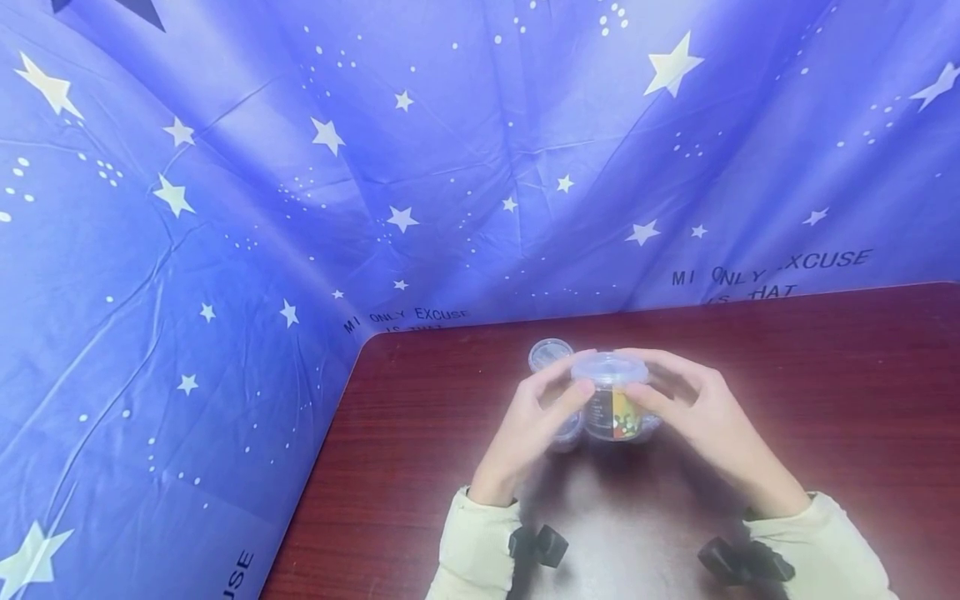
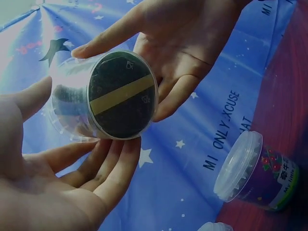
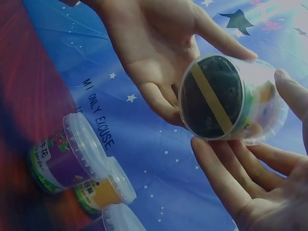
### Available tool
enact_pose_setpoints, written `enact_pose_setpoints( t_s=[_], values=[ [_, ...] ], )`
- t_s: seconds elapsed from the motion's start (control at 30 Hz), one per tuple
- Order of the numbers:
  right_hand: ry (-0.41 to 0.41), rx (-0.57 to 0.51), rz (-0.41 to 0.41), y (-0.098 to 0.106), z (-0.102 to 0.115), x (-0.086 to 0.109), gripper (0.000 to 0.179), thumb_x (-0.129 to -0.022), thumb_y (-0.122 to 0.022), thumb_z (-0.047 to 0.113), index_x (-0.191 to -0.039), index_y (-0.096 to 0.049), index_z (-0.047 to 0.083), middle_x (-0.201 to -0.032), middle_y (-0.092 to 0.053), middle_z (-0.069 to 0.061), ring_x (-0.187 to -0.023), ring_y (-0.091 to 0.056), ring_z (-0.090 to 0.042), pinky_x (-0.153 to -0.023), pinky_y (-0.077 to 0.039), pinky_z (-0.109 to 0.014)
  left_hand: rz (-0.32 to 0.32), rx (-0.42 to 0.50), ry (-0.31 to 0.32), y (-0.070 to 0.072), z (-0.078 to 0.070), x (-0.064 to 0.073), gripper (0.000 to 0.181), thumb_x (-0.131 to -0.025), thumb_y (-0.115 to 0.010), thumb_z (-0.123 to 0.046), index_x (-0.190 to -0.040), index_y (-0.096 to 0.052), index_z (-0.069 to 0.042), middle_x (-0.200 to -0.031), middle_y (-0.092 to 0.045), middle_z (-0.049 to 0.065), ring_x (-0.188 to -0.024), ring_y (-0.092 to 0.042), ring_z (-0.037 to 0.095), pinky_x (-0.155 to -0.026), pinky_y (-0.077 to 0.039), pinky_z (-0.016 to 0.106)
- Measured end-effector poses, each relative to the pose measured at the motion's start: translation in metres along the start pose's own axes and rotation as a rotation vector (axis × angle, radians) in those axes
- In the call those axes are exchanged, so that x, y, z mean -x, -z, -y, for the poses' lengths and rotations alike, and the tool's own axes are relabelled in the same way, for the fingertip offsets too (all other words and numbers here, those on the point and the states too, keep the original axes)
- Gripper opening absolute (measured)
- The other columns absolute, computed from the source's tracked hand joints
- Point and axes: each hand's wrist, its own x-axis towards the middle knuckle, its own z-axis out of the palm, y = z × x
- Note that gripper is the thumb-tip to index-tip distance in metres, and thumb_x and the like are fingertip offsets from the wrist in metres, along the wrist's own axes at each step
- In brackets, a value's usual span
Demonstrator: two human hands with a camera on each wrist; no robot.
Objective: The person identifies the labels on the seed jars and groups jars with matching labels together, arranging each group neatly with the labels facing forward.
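Raised above the table, a clear plastic tub [image 1: 611, 412] with a translucent lid is held between both hands. My left hand [image 1: 536, 408] grips its left side, thumb at the front near the lid. On the other side my right hand [image 1: 693, 404] grips it in the same way. The label is part black, part yellow. Both wrist views show the tub's round base [image 2: 120, 110], dark with a yellowish strip across it. What lies inside cannot be made out.
A purple-labelled lidded tub [image 3: 55, 161] stands on the dark red table [image 1: 825, 400], beside a yellow-labelled tub [image 3: 98, 195] and another lid [image 3: 122, 219]. In the head view, hands partly hide these tubs. A blue star-patterned cloth [image 1: 450, 167] hangs behind and left.
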Motion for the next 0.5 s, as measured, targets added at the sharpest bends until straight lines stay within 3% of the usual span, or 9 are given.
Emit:
enact_pose_setpoints(
  t_s=[0.27,0.5],
  values=[
    [-0.048,0.065,-0.101,-0.0051,0.0013,-0.0002,0.04,-0.093,-0.07,0.02,-0.132,-0.062,0.021,-0.118,-0.07,0.003,-0.104,-0.068,-0.009,-0.084,-0.056,-0.019,-0.143,-0.152,0.039,-0.0042,-0.0069,0.0025,0.036,-0.092,-0.07,-0.029,-0.128,-0.065,-0.024,-0.117,-0.07,-0.001,-0.106,-0.067,0.014,-0.092,-0.055,0.03],
    [-0.038,0.075,-0.114,-0.0089,-0.0016,-0.0011,0.041,-0.09,-0.074,0.019,-0.13,-0.063,0.02,-0.112,-0.071,0.001,-0.098,-0.07,-0.014,-0.08,-0.058,-0.021,-0.18,-0.189,0.042,-0.0071,-0.008,0.003,0.041,-0.088,-0.074,-0.031,-0.128,-0.065,-0.022,-0.11,-0.072,0.001,-0.1,-0.068,0.014,-0.086,-0.057,0.028]
  ],
)
